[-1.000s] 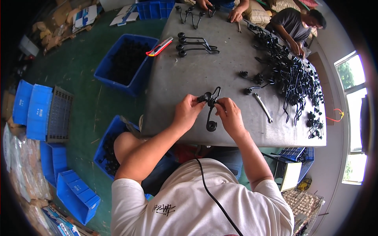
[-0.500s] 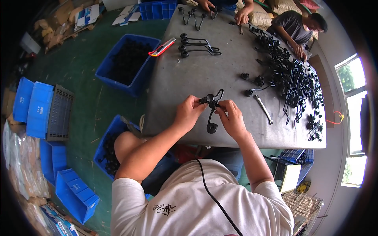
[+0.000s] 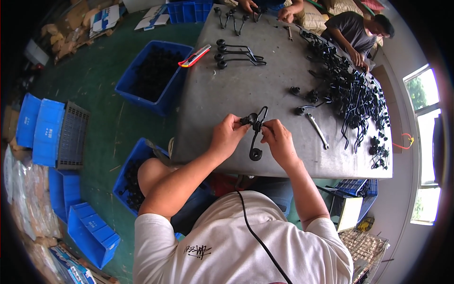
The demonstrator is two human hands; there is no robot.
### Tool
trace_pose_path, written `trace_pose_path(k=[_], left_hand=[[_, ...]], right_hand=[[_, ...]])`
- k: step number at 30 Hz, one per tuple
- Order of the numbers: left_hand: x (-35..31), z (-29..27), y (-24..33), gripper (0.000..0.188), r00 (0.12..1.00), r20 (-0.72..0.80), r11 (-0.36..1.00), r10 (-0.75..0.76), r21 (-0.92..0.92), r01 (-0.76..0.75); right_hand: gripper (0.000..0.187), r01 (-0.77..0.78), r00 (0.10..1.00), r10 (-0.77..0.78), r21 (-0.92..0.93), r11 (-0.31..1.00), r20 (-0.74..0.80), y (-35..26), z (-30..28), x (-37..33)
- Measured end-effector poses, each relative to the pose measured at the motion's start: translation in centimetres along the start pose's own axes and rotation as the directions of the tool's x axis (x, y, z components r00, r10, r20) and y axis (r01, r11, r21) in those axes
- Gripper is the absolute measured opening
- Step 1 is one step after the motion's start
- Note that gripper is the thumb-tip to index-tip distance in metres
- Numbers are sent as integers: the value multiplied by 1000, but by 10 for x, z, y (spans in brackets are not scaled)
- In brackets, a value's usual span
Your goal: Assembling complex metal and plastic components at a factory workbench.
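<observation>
Above the near part of the table, both hands are closed on a black bent rod with round, bushing-like ends (image 3: 256, 154). My left hand (image 3: 228, 136) pinches a dark round piece at its upper left. From the other side, the fingertips of my right hand (image 3: 280, 138) grip the middle of the rod; they hide part of it. One looped end points away from me, and a ring-shaped end hangs toward me. An open-end wrench (image 3: 318, 131) lies right of my right hand, close to a few loose black rods (image 3: 302, 110).
A large heap of black rods (image 3: 354, 99) covers the table's right side. Several rods (image 3: 241, 54) lie in a row farther off, beside a red utility knife (image 3: 195, 56). Blue bins of black parts (image 3: 125, 85) stand at left. Two people work across the table (image 3: 265, 90).
The rod tilts slightly in my hands, its ring-shaped end turning a little. At the far edge, a co-worker's hand has moved off a small tool on the table.
</observation>
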State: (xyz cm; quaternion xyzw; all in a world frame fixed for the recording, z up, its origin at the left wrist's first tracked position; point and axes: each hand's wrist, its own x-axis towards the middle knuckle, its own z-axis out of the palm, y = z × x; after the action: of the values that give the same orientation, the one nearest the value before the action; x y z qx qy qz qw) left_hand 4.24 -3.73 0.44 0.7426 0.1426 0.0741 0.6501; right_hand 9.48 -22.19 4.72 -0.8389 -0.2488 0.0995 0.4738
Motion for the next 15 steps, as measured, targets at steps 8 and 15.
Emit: trace_pose_path(k=[8, 15], left_hand=[[-2, 0, 3, 26, 1000, 6, 1000, 13, -22, -13], [-1, 3, -1, 26, 999, -4, 999, 38, -26, -38]], right_hand=[[17, 10, 990, -11, -3, 1000, -144, 0, 13, -6], [16, 179, 955, -257, -407, 896, -146, 11, 12, -1]])
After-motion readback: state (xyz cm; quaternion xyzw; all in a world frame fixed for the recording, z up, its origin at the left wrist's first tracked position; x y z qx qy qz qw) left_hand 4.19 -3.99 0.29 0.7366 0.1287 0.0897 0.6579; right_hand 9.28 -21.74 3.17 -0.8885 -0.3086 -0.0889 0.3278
